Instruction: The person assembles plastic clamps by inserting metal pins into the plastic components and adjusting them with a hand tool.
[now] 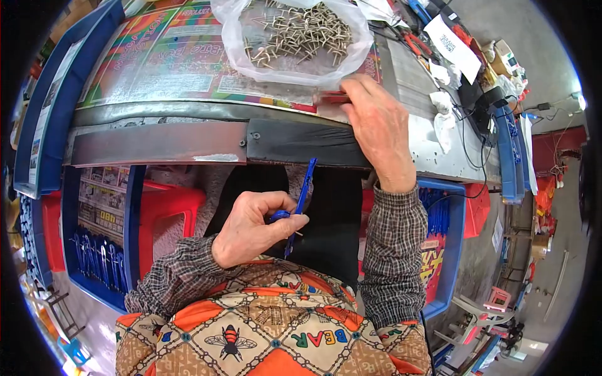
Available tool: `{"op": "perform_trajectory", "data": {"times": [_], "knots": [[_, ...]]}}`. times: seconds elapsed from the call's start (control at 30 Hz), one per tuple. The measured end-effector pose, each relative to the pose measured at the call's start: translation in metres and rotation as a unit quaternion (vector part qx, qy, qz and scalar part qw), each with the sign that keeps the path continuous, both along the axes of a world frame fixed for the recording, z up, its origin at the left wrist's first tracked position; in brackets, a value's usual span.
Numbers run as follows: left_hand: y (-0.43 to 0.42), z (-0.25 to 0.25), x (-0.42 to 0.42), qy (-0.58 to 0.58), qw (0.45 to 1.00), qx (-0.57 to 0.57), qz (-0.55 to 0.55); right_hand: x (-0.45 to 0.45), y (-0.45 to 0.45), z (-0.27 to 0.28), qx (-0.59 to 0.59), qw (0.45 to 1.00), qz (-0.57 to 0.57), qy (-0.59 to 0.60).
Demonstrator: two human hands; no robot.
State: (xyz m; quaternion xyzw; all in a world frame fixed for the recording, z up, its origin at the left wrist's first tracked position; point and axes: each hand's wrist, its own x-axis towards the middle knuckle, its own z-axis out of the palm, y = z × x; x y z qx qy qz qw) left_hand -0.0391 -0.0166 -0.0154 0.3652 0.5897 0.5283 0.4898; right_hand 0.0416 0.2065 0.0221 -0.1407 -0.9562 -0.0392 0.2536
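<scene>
Blue plastic piece is pinched by fingers of the left hand, a blurred red object by the right hand's.

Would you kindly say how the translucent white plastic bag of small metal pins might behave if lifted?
The white plastic bag would probably sag, as it looks thin and wrinkled. The heaped metal pins likely make it heavy for its size; lying loose under an open top, they may spill if it tilts.
</scene>
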Motion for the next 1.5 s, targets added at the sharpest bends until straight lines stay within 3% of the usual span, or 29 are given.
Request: {"op": "perform_trajectory", "data": {"times": [0.1,0.2,0.33,0.43,0.5,1.3,1.5], "knots": [[0.001,0.000,-0.001,-0.029,1.000,-0.001,0.003,0.007,0.000,0.001,0.001,1.000,-0.008,0.009],[0.002,0.000,-0.002,-0.033,0.999,-0.003,0.001,0.018,-0.008,0.005,-0.075,0.985,0.002,0.154],[0.001,-0.002,-0.003,-0.055,0.998,-0.013,-0.006,0.038,-0.049,0.024,-0.427,0.848,0.012,0.313],[0.002,-0.003,-0.002,-0.056,0.998,-0.014,-0.005,0.046,-0.071,0.025,-0.543,0.770,0.081,0.325],[0.002,-0.003,-0.002,-0.046,0.999,-0.011,-0.004,0.047,-0.078,0.023,-0.570,0.755,0.098,0.308],[0.003,-0.007,0.004,0.058,0.997,0.033,0.029,0.036,-0.072,0.027,-0.566,0.794,0.050,0.218],[0.003,-0.008,0.005,0.064,0.997,0.017,0.024,0.027,-0.069,0.032,-0.591,0.782,0.035,0.195]]}}
